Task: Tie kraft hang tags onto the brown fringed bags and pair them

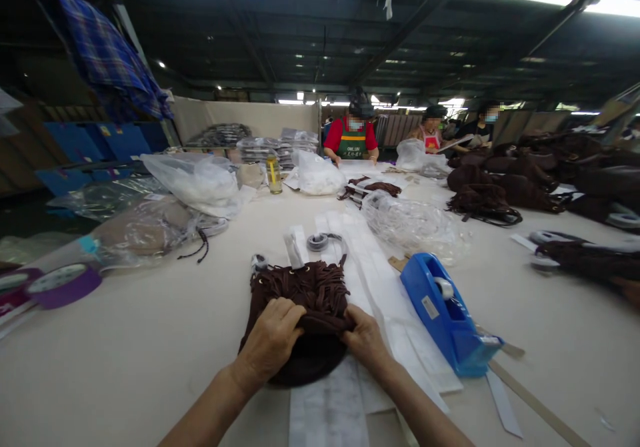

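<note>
Gripping brown fringed suede bag (300,300): left hand (270,343) and right hand (365,340) closed on its middle fold; soft, light, floppy; best held at gathered body.

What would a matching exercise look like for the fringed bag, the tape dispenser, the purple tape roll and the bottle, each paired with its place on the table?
Things:
1 fringed bag
2 tape dispenser
3 purple tape roll
4 bottle

Places:
A far across the table, beside a white plastic bag
B near the left edge
C gripped by the left hand and right hand
D just right of both hands

Pairs: 1-C, 2-D, 3-B, 4-A
</note>
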The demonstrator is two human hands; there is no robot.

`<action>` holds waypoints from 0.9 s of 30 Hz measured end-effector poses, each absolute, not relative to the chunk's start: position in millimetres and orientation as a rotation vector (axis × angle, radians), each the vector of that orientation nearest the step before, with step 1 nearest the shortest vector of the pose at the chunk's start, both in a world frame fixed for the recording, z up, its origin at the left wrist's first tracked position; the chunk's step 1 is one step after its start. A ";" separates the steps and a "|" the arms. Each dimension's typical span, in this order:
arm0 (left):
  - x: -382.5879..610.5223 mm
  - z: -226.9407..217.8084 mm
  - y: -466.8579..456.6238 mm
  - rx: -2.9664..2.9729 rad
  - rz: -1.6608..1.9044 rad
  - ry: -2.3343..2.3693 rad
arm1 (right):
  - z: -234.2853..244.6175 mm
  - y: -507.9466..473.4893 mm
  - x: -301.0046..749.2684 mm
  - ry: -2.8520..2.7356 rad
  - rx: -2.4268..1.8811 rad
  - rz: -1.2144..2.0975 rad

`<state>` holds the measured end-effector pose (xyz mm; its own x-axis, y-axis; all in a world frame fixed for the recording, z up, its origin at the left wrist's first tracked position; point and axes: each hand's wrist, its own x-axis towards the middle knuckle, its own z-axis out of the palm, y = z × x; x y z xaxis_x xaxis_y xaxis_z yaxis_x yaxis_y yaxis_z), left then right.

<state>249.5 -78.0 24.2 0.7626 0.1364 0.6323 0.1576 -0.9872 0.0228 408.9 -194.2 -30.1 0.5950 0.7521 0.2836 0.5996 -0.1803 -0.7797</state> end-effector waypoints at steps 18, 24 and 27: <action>236.4 -39.7 -102.3 -2.567 -0.958 -0.109 | -39.6 -197.9 402.8 -1.004 -1.960 0.111; 230.6 -45.5 -99.7 -2.660 -1.040 -0.134 | -43.9 -198.9 403.6 -1.087 -1.874 0.045; 231.4 -45.9 -99.8 -2.666 -1.059 -0.158 | -44.2 -201.7 405.0 -1.092 -1.834 0.028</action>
